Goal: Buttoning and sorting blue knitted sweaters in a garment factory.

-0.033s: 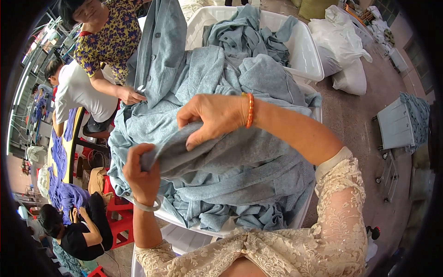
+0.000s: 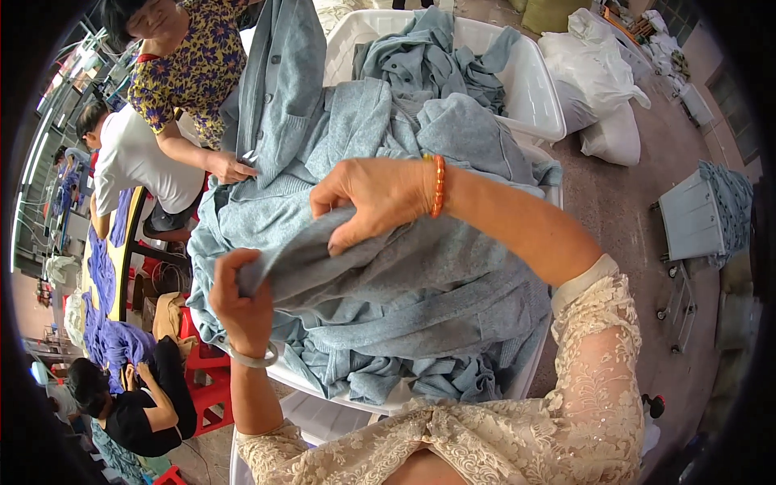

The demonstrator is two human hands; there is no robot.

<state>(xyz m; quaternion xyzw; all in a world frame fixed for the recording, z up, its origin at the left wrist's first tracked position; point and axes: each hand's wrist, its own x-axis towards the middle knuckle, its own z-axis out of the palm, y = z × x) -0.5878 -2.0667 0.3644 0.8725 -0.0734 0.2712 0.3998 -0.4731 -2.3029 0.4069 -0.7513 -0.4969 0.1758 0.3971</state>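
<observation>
Grey-blue ribbed knit garment (image 2: 404, 267), soft and rumpled, lies atop the heaped white tub (image 2: 533, 89), its folded edge gripped in the left hand (image 2: 242, 303) and pinched by the right hand (image 2: 376, 194).

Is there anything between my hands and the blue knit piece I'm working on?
Nothing visible. Your left hand grips one end of the blue knit piece and your right hand pinches it from above. It lies on the pile of blue garments in the white bin.
</observation>
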